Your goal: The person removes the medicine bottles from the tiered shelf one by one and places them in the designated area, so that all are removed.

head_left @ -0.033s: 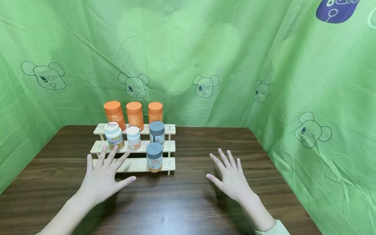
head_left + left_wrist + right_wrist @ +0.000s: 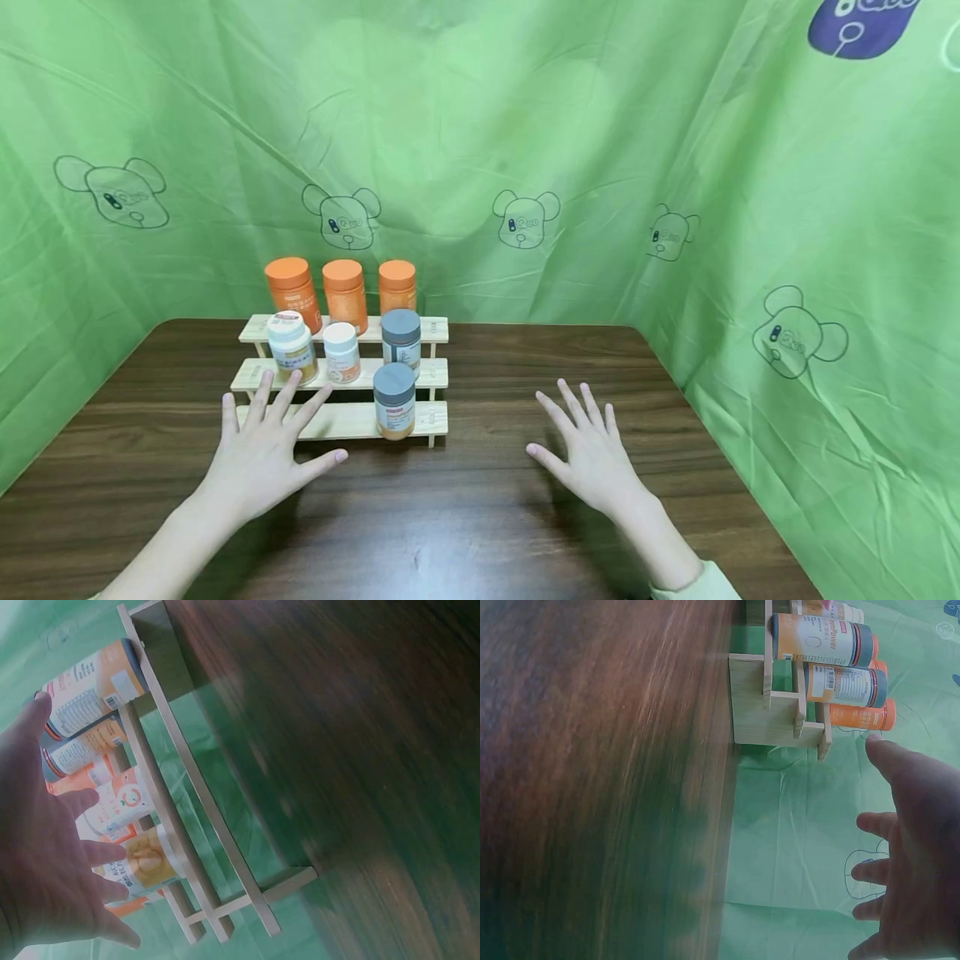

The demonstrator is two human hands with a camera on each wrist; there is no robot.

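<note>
My left hand (image 2: 258, 462) spreads its fingers in front of a three-tier wooden rack (image 2: 337, 422), its fingertips overlapping the lower tiers in the head view. It holds nothing. Nearest its fingertips are a large white-lidded bottle (image 2: 292, 346) and a smaller white bottle (image 2: 342, 354), both on the middle tier. A grey-lidded jar (image 2: 401, 340) shares that tier at its right end. Below it, on the front tier, stands another grey-lidded jar (image 2: 394, 404). Three orange bottles (image 2: 345, 298) line the top tier. To the right of the rack, my right hand (image 2: 592, 458) is spread and holds nothing.
A dark wood-grain table (image 2: 480, 517) lies under the rack and hands. Green cloth (image 2: 450, 125) printed with bear heads hangs behind the table and along both sides. The rack stands left of centre, towards the table's back edge.
</note>
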